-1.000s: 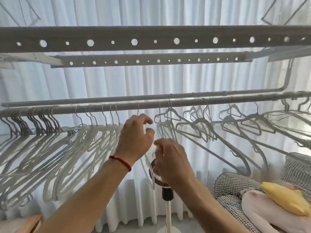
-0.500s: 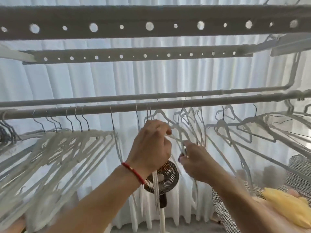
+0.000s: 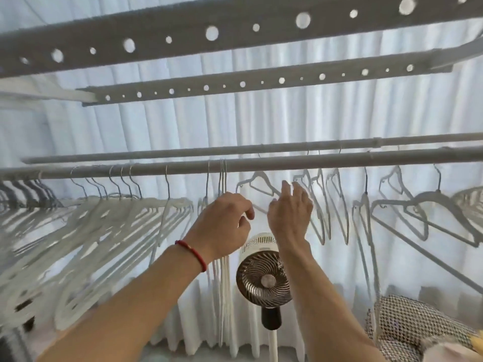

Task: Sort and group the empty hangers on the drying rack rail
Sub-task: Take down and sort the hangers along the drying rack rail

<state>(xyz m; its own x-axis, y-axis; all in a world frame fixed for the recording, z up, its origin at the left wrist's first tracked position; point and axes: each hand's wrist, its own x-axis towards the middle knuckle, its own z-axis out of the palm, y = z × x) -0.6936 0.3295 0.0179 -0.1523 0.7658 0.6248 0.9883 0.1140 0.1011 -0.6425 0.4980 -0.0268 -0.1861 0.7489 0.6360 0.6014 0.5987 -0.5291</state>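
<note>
Two hands reach up under the rail [image 3: 287, 163], a grey rod running across the view with a second rod [image 3: 183, 152] just behind it; no brand, label or writing can be read anywhere. White hangers [image 3: 109, 231] with thin metal hooks crowd the rail's left part, packed close and fanned out toward the camera, their lower ends blurred. Darker hooks [image 3: 23, 192] bunch at the far left edge, cut off by the frame. A tight bundle [image 3: 223, 184] of several white hangers hangs from the rail at the centre, its hooks pressed together and its bodies dropping straight down behind the left hand [image 3: 224, 226]. That hand, with a red cord [image 3: 192, 254] on its wrist, has its fingers curled in front of the bundle; whether they actually grip it cannot be told, since the back of the hand hides the contact. The right hand [image 3: 290, 215] is raised with fingers straight and slightly spread, holding nothing, its tips just at a grey hanger [image 3: 261, 182] that hangs to the right of the bundle. More grey hangers [image 3: 407, 212] are spread loosely along the right part of the rail, turned at different angles, the outermost ones cut off. Two perforated bars [image 3: 235, 30] cross overhead. A fan [image 3: 264, 278] stands below between the forearms, before a white curtain [image 3: 261, 121]. A checked cushion [image 3: 407, 325] shows partly at lower right.
</note>
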